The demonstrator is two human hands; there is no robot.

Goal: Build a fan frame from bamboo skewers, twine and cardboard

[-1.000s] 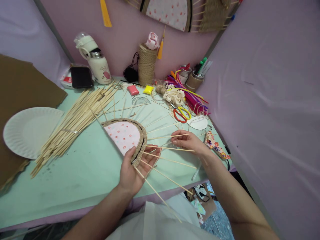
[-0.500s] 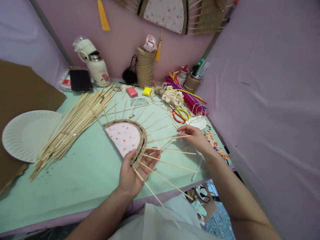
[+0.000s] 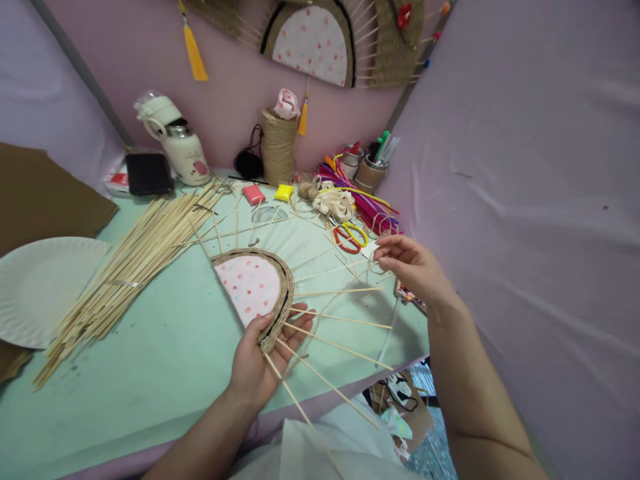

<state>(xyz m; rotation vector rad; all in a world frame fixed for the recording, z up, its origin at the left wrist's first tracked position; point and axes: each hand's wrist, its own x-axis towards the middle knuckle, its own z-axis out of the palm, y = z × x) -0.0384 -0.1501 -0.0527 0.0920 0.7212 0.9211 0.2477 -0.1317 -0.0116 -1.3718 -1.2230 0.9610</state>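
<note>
My left hand [image 3: 260, 363] grips the lower end of a half-round fan [image 3: 250, 287], thumb on top and fingers beneath. The fan has a pink-white spotted cloth centre, a twine-wrapped rim with a black line, and thin wooden sticks [image 3: 345, 320] spreading outward like rays. My right hand [image 3: 407, 263] is raised to the right of the sticks, its thumb and fingertips pinched on a thin length of twine [image 3: 325, 303]. The twine trails loosely down across the sticks towards my left hand.
A bundle of wooden sticks [image 3: 130, 273] lies left, beside a paper plate [image 3: 45, 287] and brown cardboard [image 3: 45, 193]. Behind stand a bottle [image 3: 187, 157] and a twine spool [image 3: 279, 147]. Scissors [image 3: 347, 240], pipe cleaners [image 3: 373, 210] and pen cups [image 3: 370, 173] are at the back right.
My right hand has moved to the right and a little up, away from the fan, drawing the twine out. My left hand keeps its hold; the view has shifted slightly.
</note>
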